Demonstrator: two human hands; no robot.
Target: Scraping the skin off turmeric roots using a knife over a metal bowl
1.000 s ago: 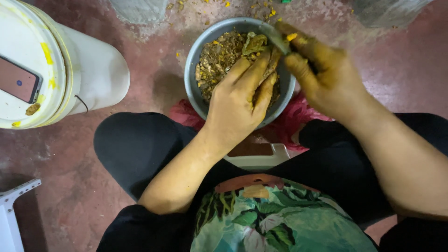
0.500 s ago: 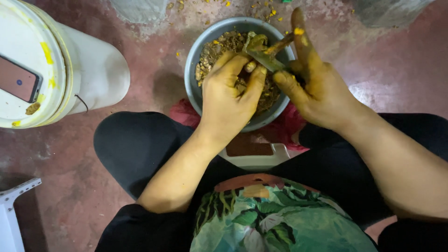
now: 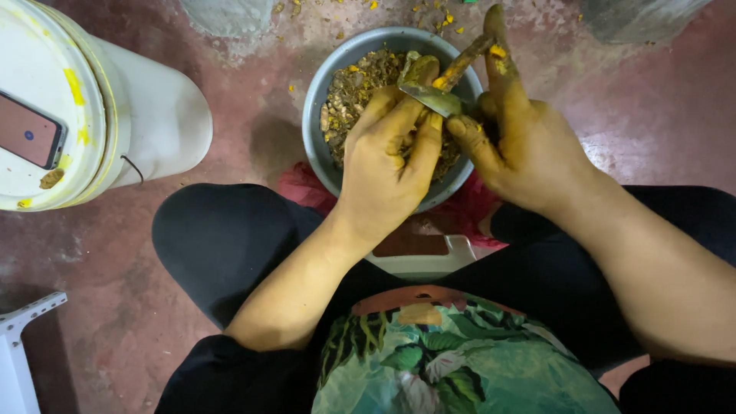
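At far left we note a white plastic bucket (image 3: pixel 146 115) lying on its side on the reddish floor (image 3: pixel 652 100), its lid streaked yellow. A phone (image 3: pixel 29 130) with a dark reddish screen rests flat on that lid. In the lower left corner a white frame piece (image 3: pixel 19 345) shows only in part; we cannot tell what it belongs to.

Moving right, we record a grey metal bowl (image 3: pixel 318 100) on the floor between the knees, holding brownish peelings and scraps. Yellow flecks are scattered on the floor just beyond its far rim. A red cloth (image 3: pixel 303 188) shows beneath the bowl's near edge.

Over the bowl, our left hand (image 3: pixel 383 169) is stained yellow, its fingers curled closed around a small yellow-brown root piece (image 3: pixel 420 69), which sticks up above the fingertips. A knife (image 3: pixel 437 98) lies with its blade against that piece; its stained handle angles up and to the right.

Our right hand (image 3: pixel 529 146), also yellow, is closed on the knife, thumb pressed near the blade, forefinger stretched straight up and away from the handle.

Nearest the camera: black trousers (image 3: pixel 222 245) and a green leaf-patterned garment (image 3: pixel 460 368).
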